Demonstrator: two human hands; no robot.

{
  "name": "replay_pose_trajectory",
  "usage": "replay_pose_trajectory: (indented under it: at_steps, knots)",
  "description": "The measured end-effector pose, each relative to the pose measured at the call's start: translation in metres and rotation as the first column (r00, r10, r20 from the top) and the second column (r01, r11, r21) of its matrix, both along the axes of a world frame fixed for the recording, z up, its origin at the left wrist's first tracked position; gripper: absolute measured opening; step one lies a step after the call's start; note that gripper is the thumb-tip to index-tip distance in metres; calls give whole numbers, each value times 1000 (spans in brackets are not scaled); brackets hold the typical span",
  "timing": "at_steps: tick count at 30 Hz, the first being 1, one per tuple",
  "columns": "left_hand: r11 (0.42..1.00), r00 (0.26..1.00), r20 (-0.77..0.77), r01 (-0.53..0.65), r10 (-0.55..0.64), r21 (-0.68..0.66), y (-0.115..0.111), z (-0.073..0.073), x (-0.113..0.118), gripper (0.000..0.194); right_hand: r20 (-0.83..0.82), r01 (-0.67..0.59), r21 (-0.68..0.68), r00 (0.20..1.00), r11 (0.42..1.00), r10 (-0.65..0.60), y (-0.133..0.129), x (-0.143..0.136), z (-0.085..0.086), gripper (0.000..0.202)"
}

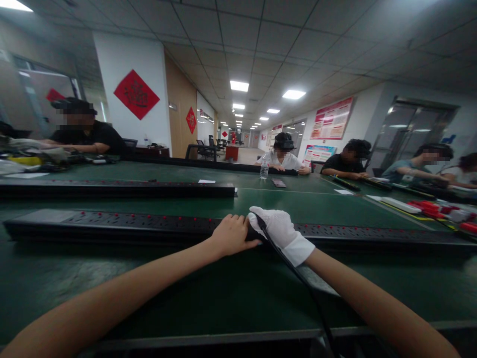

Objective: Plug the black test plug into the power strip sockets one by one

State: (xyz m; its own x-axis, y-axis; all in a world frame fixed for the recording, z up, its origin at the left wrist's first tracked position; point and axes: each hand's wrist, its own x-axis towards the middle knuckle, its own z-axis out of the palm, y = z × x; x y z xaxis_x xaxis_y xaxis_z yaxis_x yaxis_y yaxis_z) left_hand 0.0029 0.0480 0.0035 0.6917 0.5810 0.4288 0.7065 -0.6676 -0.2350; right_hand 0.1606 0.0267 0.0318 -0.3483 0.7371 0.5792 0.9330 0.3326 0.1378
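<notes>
A long black power strip [179, 224] with a row of red dots and dark slots along its top lies across the green table. My bare left hand [233, 234] grips it near the middle, fingers curled over the top and thumb along the near side. Right beside it, my right hand [278, 229] in a white glove is closed around the end of a black cable [286, 261]. The cable runs down over the wrist toward the table's front edge. What sits at its far end, beneath the gloved fingers, is hidden.
A second black strip [122, 190] lies farther back on the left, and another [223, 165] along the far edge. A clear bottle [264, 169] stands near the back. Red and white parts [428, 208] lie at right. Several people sit around the table.
</notes>
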Motion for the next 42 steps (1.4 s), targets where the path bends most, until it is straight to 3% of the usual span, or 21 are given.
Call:
replay_pose_trajectory:
  at_steps: [9,19,28,42]
  knots:
    - [1000,1000,12,4,-4,2,0,0,0,65,13,32,38,999,999,-32,2,2,-14,35]
    - [1000,1000,13,20,-19,-24,0,1,0,65,-73,-132,-109,989,985,125,-4,6,-5,24]
    - [999,1000,6,9,-8,-45,-1,1,1,63,-124,-92,-92,989,991,81,-7,7,-11,26]
    - [1000,1000,12,7,-6,-29,-2,1,2,58,-264,-209,-73,947,975,183,-6,6,-16,19]
